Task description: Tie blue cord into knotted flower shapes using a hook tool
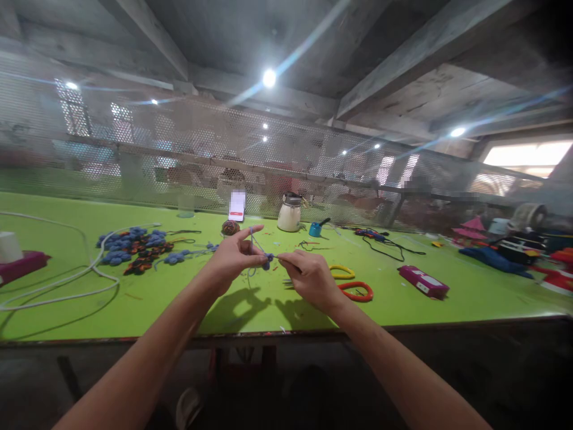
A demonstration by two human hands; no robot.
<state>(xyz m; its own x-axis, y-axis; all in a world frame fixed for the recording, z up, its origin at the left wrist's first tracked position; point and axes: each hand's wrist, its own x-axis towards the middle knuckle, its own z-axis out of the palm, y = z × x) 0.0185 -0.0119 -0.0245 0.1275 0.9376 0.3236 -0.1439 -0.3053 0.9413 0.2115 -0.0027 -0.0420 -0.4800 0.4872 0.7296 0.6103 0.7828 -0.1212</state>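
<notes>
Over the green table (170, 316), my left hand (235, 254) pinches a small blue crocheted piece (267, 263) between thumb and fingers, its index finger raised with blue yarn (252, 239) running over it. My right hand (304, 272) is closed just to the right, its fingertips on a thin tool, seemingly a hook, that points at the piece. Scissors with orange and yellow handles (358, 291) lie beside and partly behind my right hand. Blue and dark multicoloured crocheted pieces (134, 245) are heaped to the left.
A yarn ball (230, 227), a phone (237, 206), a white jug (289, 215) and a blue pot (316, 229) stand farther back. White cable (96, 263) curves across the left. A purple box (423, 282), dark cords (385, 245) and coloured knitted items (496, 257) lie right.
</notes>
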